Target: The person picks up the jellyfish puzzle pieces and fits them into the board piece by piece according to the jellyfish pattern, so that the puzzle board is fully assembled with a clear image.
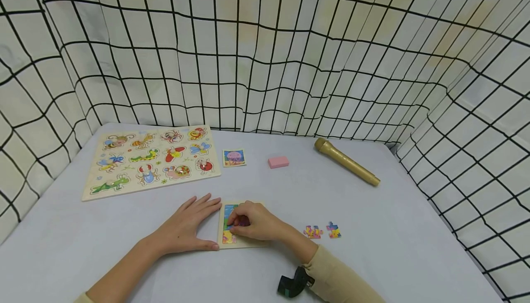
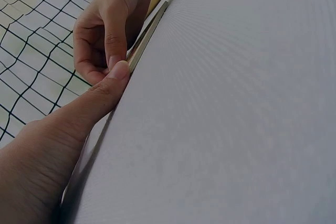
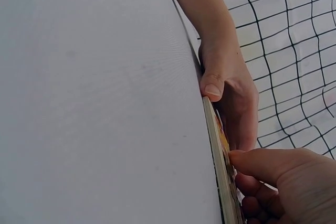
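A small wooden jigsaw tray [image 1: 250, 244] lies flat near the front, partly filled with a colourful picture. My left hand [image 1: 186, 227] rests on the table at its left side, fingers spread, thumb at the lower-left corner. Over the tray is my right hand [image 1: 258, 220], fingers curled and thumb tip on the picture's lower left, at a yellow puzzle piece [image 3: 223, 136]. The fingers hide most of that piece and much of the picture. Two loose yellow-and-pink pieces, one joined-looking piece [image 1: 313, 232] and one single piece [image 1: 333, 230], lie right of the right wrist.
A large wooden insect puzzle board [image 1: 153, 155] lies at the back left. Beside it are a small octopus picture card [image 1: 234, 158], a pink block [image 1: 278, 162] and a gold microphone [image 1: 347, 161]. Black netting [image 1: 265, 63] surrounds the white table [image 1: 406, 229].
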The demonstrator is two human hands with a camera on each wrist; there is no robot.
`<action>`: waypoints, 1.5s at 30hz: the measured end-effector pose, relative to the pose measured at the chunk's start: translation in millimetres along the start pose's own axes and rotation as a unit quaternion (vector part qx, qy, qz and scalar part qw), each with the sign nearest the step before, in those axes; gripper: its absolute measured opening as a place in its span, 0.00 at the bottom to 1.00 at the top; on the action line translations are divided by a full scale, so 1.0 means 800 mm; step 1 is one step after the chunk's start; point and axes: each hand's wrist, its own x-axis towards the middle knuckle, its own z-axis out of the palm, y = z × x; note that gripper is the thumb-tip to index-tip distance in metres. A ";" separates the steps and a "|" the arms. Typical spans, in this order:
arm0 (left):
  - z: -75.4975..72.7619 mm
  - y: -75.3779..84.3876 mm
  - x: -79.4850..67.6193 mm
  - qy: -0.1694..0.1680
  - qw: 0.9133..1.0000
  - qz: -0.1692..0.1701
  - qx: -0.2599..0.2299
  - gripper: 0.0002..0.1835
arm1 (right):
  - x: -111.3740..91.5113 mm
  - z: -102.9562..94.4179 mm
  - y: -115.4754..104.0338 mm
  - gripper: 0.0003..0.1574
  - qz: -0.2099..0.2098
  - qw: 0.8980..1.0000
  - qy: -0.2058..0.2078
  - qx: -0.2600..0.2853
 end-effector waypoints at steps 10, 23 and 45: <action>0.001 -0.001 -0.001 0.018 1.000 0.015 0.004 0.54 | 0.000 0.002 0.004 0.03 -0.004 1.000 0.011 0.014; 0.000 0.000 0.000 0.001 1.000 -0.002 0.002 0.55 | 0.000 0.001 0.002 0.06 0.006 1.000 0.011 0.012; 0.000 0.000 0.000 0.006 1.000 0.010 0.008 0.53 | 0.001 -0.005 0.011 0.08 -0.002 0.999 -0.010 0.035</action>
